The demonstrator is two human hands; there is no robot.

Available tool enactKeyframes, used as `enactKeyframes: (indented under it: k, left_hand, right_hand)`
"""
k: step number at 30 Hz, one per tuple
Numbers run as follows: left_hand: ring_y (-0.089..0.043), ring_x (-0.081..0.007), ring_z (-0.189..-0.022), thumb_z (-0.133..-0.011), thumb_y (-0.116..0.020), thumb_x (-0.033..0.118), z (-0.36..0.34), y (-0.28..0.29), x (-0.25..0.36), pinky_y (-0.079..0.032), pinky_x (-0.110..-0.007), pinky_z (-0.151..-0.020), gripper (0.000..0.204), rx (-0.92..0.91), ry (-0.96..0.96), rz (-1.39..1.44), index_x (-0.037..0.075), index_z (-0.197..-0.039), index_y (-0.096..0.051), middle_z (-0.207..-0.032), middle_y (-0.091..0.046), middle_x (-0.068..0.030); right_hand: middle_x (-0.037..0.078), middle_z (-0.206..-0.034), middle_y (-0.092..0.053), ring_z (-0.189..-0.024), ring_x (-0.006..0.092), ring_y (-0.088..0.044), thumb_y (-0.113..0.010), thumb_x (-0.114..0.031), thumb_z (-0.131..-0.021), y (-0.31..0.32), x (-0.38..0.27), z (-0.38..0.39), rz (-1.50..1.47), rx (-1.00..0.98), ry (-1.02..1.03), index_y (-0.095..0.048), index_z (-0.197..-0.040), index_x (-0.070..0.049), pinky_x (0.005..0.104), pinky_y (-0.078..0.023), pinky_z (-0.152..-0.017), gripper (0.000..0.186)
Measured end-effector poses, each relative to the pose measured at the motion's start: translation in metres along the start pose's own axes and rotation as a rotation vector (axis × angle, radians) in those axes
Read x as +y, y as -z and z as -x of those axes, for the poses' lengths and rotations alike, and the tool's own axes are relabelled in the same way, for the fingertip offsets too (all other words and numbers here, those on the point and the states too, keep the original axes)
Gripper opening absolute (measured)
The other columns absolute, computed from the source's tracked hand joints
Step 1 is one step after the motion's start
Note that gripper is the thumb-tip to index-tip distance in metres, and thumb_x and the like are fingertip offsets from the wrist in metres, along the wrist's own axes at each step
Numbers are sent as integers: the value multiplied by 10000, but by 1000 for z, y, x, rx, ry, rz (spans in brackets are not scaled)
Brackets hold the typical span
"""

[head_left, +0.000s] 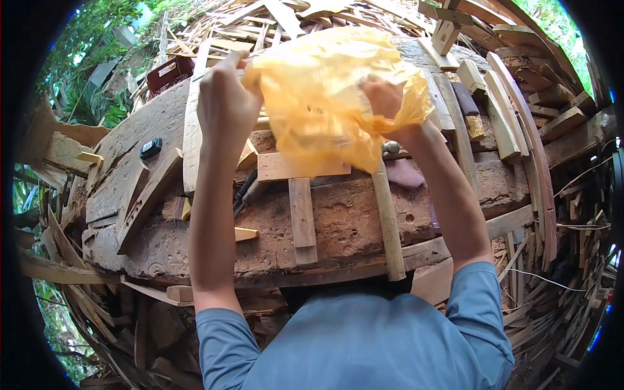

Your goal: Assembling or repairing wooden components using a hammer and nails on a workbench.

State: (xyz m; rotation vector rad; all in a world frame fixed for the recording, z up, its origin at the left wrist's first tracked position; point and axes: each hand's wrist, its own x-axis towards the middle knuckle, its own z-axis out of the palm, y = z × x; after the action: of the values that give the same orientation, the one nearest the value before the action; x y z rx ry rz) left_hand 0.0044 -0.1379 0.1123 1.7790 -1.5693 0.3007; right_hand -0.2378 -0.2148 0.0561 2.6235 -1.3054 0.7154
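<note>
A thin, crumpled yellow plastic bag [312, 84] is held up over the workbench, partly blurred by motion. My left hand [226, 97] is closed on the bag's left edge. On the other side, my right hand [385, 104] reaches into the bag's folds, and the film wraps round near the wrist. Its fingers are partly covered and smeared, so their grip is unclear. Beneath the bag lies a T-shaped pair of wooden pieces [302, 214], its upper part partly hidden. A round wooden stick [389, 227] and a pinkish piece of sheet [404, 174] lie to its right.
The rough, thick wooden bench [351, 224] carries loose wood strips. A small black device [151, 148] sits at the left, with a dark red box [170, 75] behind it. Long planks [504, 110] lie at the right. Scrap wood [227, 26] is heaped beyond the bench.
</note>
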Motion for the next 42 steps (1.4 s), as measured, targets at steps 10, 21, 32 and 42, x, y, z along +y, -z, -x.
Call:
enactKeyframes:
  k: [10, 21, 32, 42]
  left_hand:
    - [-701, -215, -838, -828, -606, -3, 34, 20, 64, -548, -335, -793, 219, -422, -317, 537, 35, -1020, -705, -932, -727, -126]
    - [-368, -428, -1350, -751, -577, -79, 25, -23, 32, -393, -495, -1081, 625, -535, -138, -28, -29, -1362, -455, -1446, -366, -275]
    - [-129, -436, -1458, -666, -813, 51, 32, -13, 27, -258, -669, -1111, 1002, -728, -177, -263, 94, -1507, -269, -1565, -195, -212]
    - [-198, -406, -1448, -702, -806, 73, 31, -18, 19, -304, -535, -1153, 948, -720, -198, -213, 48, -1493, -284, -1556, -228, -214]
  right_hand:
    - [152, -1092, -663, -1017, 301, -631, -679, -212, -842, -10, 15, -1, -704, -386, 152, -638, -1129, -48, 388, -489, -885, 333]
    - [43, -953, -693, -946, 260, -643, -580, -374, -807, 6, -20, -1, -46, -935, 258, -709, -942, -204, 389, -484, -823, 253]
    - [2, -770, -676, -777, 227, -642, -677, -299, -754, -97, -40, -20, -264, 200, 72, -694, -883, -202, 394, -498, -727, 162]
    - [37, -812, -687, -816, 253, -647, -668, -182, -707, -114, -32, -13, -396, 28, 42, -691, -782, -153, 404, -503, -768, 84]
